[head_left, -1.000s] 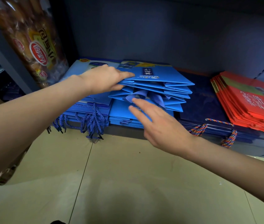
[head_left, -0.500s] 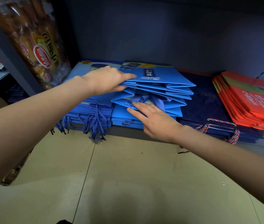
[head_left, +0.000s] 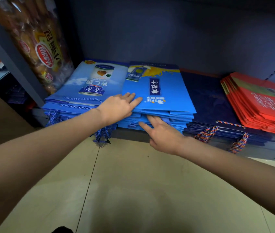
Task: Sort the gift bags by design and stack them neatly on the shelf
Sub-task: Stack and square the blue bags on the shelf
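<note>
Four stacks of flat gift bags are seen on a low shelf, side by side along its length.

At the far left, a stack of light blue bags is found, printed with a can design; blue cord handles hang over the shelf's front edge. Just beside it, touching along one side, lies the stack of bright blue bags, printed with a yellow splash and white characters. To its right a lower stack of dark navy bags is noted, with multicoloured cord handles at the front. At the far right, a stack of red bags is set slightly fanned.

The left hand is laid flat on the top bright blue bag near its front left corner, fingers straight and pressed down; the grip is spread, nothing clasped. The right hand is placed against the front edge of the same stack, with fingers extended and the tips slipped between the layers below the top few bags. Its grip is likewise loose and apart; whether anything is pinched inside the stack cannot be told.

A clear wrapped bread package with a red oval label is seen leaning at the shelf's left upright. A tiled floor lies in front.
</note>
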A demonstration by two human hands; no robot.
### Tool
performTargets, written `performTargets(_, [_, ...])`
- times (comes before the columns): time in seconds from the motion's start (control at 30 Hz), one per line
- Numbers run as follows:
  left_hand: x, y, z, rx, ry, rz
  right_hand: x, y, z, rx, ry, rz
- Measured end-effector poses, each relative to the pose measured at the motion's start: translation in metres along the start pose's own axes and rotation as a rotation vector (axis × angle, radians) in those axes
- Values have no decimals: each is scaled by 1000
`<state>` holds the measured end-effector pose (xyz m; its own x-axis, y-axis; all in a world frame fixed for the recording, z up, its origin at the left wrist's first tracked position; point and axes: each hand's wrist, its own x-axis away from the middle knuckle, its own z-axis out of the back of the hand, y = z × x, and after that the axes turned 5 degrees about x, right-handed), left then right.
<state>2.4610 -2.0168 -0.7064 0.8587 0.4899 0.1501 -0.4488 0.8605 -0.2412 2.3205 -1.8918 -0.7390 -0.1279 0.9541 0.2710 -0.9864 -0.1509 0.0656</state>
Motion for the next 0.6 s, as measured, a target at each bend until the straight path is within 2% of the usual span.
performTargets(0.1, [0,10,-16,-32,-64,-9,25,0,-10,-4,198,186])
performTargets(0.17, [-1,9,-18,9,-65,-1,39,10,-19,4,271,223])
performTargets(0.33, [-5,2,-17,180,-61,-28,67,36,-34,41,286,161])
performTargets(0.5, [-25,24,-10,144,73,-116,75,47,-41,66,257,108])
performTargets(0.6, [-39,36,-9,78,63,-116,72,50,-44,104,244,123])
